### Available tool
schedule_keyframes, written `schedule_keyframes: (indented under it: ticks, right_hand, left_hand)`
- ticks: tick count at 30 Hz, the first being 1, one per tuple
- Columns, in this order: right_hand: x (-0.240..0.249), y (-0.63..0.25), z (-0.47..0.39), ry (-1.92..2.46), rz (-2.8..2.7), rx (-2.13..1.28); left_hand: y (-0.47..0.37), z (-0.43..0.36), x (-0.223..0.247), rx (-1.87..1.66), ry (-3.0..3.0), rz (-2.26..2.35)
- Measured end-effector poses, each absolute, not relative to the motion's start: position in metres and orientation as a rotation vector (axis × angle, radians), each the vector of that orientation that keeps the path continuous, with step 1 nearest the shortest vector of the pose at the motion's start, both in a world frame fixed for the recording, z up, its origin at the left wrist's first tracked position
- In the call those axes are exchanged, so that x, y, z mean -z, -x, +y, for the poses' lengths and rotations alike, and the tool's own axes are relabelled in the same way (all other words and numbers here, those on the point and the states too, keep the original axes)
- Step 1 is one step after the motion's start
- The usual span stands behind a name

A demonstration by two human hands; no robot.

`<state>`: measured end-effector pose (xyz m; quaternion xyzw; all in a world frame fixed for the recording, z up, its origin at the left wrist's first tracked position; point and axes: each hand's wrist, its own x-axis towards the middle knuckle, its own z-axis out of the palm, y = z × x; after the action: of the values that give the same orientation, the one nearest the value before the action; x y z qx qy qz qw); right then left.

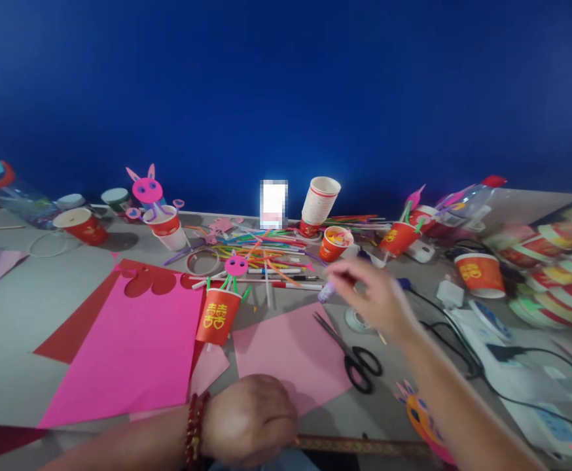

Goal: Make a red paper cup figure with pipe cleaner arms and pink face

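My left hand (249, 415) is a closed fist at the table's front edge, beside a light pink paper sheet (286, 347). Its curled fingers hide whatever they may hold. A beaded bracelet circles that wrist. Further right, my right hand (377, 297) reaches over the table with its fingers drawn together at a small purple-and-white tube (325, 292). Below it lie black-handled scissors (352, 360), partly on the pink sheet. A roll of clear tape (357, 320) sits under the hand. Left of the sheet stands a red paper cup (220, 314) with a pink paper face (236, 264) and green stems.
Bright pink paper (133, 340) covers red paper at left. Markers (296, 286) and colored pipe cleaners (266, 245) lie behind. Stacked cups (320, 199), a bunny-faced cup (163, 226) and a scrap-filled cup (336, 243) stand further back. A cabled power strip (536, 392) lies right.
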<state>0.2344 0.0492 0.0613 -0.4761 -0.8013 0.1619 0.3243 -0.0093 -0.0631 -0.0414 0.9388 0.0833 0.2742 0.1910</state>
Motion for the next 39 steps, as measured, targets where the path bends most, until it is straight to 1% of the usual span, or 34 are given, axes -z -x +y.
schedule_keyframes:
  ticks: [2,4,7,13,17,23,28,29,33,35,38,39]
  right_hand:
    - [-0.045,-0.219,0.01,1.101,-2.363,-0.585]
    - [-0.026,-0.207,-0.017,1.09,-2.558,-0.672]
    - [-0.007,-0.201,-0.033,1.125,-2.678,-0.654]
    - [0.006,-0.207,-0.041,1.037,-2.785,-0.569]
    - [0.015,-0.207,-0.04,1.098,-2.789,-0.469]
    - [0.011,-0.201,-0.024,1.393,-2.655,-0.297]
    - [0.007,-0.196,-0.026,1.072,-2.828,-0.448]
    - [0.008,-0.196,-0.025,1.077,-2.832,-0.437]
    - [0.009,-0.199,-0.02,1.368,-2.66,-0.232]
    - [0.007,-0.198,-0.02,1.231,-2.712,-0.299]
    - [0.007,-0.191,-0.019,0.812,-2.879,-0.515]
    - [0.008,-0.189,-0.018,0.811,-2.887,-0.512]
  left_hand:
    - [0.009,-0.064,0.041,-0.783,-2.635,0.222]
    - [0.008,-0.064,0.041,-0.798,-2.639,0.218]
    - [0.009,-0.063,0.04,-0.784,-2.651,0.233]
    - [0.01,-0.063,0.042,-0.749,-2.672,0.258]
    - [0.009,-0.063,0.042,-0.754,-2.657,0.269]
    - [0.01,-0.063,0.041,-0.725,-2.65,0.291]
    - [0.009,-0.062,0.04,-0.765,-2.658,0.29]
    - [0.009,-0.062,0.04,-0.76,-2.654,0.289]
    - [0.008,-0.061,0.039,-0.731,-2.631,0.279]
    - [0.008,-0.061,0.038,-0.746,-2.636,0.259]
    - [0.008,-0.062,0.038,-0.76,-2.661,0.238]
    - [0.008,-0.063,0.038,-0.756,-2.66,0.241]
